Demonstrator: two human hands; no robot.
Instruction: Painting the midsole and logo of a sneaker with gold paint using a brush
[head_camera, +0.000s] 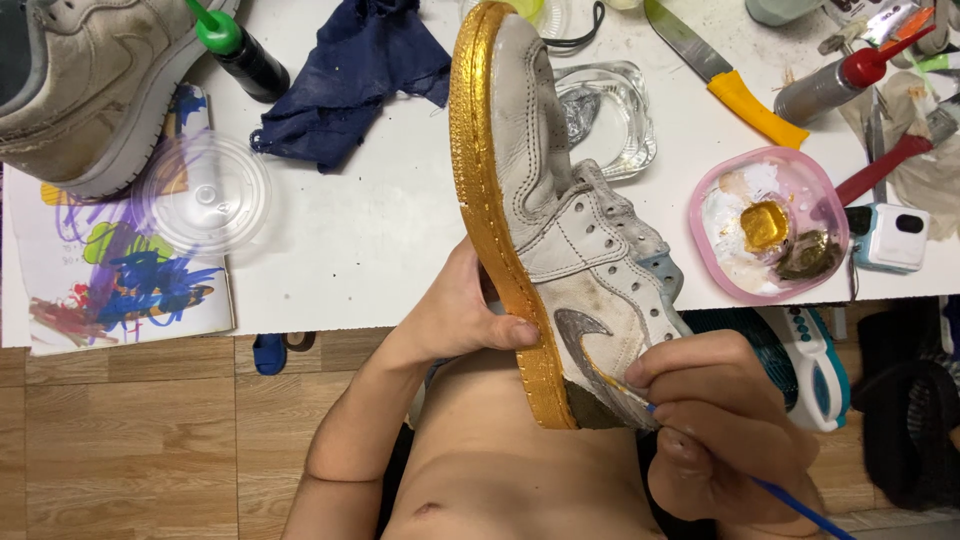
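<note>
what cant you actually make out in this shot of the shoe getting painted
Head view only:
- Brush tip: too fine to tell whether it touches the white shoe.
- The shoe's far side: turned away.
- Left hand: fingers hidden behind the gold sole.
- Second shoe: cut off by the top-left edge.
- Right hand: the handle's end leaves the bottom edge.

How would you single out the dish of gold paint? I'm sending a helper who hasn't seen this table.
Start at the white table and look right of the gold-soled shoe held up by the left hand. There sits a round pink dish, smeared white inside with a gold blob at its centre. The clear glass tray behind the shoe holds no paint.
</note>
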